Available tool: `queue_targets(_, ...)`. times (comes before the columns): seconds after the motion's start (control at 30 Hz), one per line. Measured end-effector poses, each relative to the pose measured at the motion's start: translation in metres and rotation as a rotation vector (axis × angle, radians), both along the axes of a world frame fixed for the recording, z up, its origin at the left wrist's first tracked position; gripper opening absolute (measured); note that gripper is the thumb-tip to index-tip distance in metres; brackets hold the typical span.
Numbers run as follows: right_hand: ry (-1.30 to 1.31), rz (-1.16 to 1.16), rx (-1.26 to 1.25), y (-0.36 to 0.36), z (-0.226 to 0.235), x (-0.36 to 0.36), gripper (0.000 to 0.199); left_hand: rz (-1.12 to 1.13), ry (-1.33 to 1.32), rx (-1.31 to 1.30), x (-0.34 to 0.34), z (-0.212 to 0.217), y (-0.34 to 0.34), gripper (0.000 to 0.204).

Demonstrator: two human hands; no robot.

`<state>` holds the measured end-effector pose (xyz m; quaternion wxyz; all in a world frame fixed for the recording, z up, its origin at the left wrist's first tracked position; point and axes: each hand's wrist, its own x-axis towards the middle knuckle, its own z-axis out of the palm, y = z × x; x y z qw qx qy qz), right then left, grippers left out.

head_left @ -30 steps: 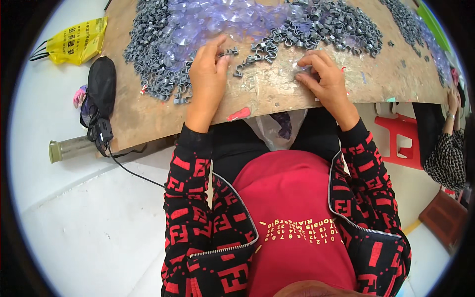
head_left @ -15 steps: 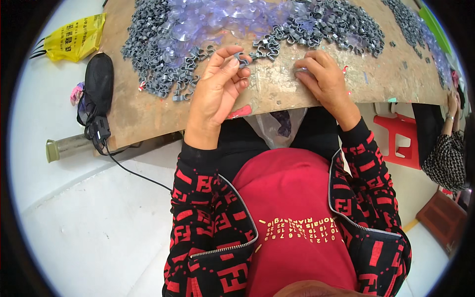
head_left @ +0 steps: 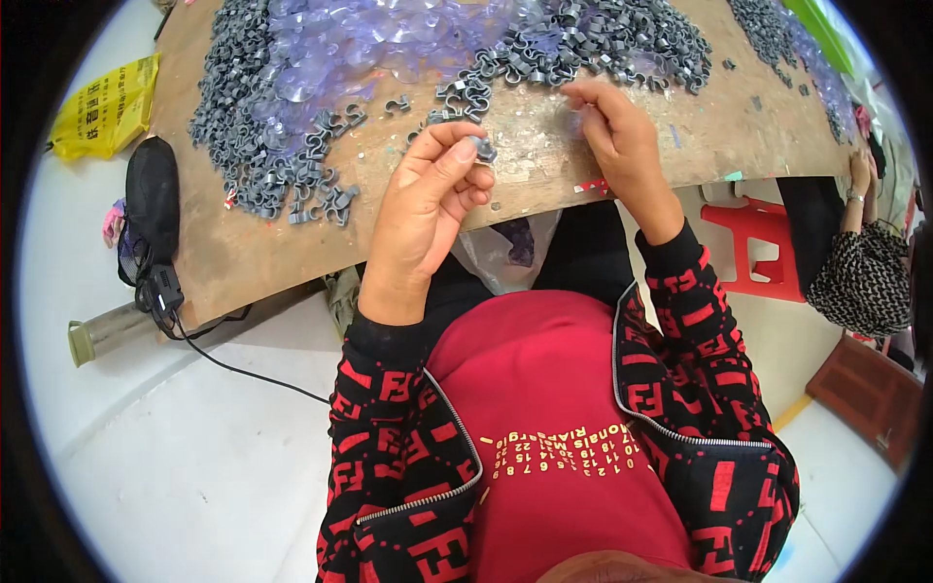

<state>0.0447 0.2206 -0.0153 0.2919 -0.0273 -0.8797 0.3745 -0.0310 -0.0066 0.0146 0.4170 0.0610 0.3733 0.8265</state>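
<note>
My left hand (head_left: 428,199) is closed, pinching a small grey plastic clip (head_left: 483,150) between thumb and fingers just above the table's near edge. To its right, my right hand (head_left: 619,136) has its fingers curled together over the board. A blurred, pale translucent bit shows by its fingertips, too smeared to name. Beyond both hands lies a long heap of grey plastic clips (head_left: 622,44), with a few loose clips (head_left: 397,105) in front of it. Clear purplish suction cups (head_left: 360,49) are piled among the clips at the far middle.
The worn wooden table (head_left: 282,257) curves around me. At left are a yellow plastic bag (head_left: 107,107), a black pouch (head_left: 153,194) with a cable, and a bottle (head_left: 107,330). A clear bag (head_left: 501,257) hangs at my lap. A red stool (head_left: 753,253) and another person's arm (head_left: 860,185) are at right.
The view has shifted, so the table and heap sit further left. My right hand has lifted its fingers from the tabletop and moved toward the heap; my left hand still pinches its clip.
</note>
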Motion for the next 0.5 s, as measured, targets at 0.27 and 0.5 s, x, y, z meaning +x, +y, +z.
queue_targets(0.27, -0.182, 0.091, -0.154, -0.028, 0.011, 0.003, 0.021, 0.078, 0.182, -0.190, 0.012, 0.004, 0.015, 0.016)
queue_targets(0.5, -0.149, 0.354, -0.443, -0.046, 0.051, 0.013, 0.023, 0.113, 0.219, -0.118, 0.011, 0.005, 0.018, 0.018)
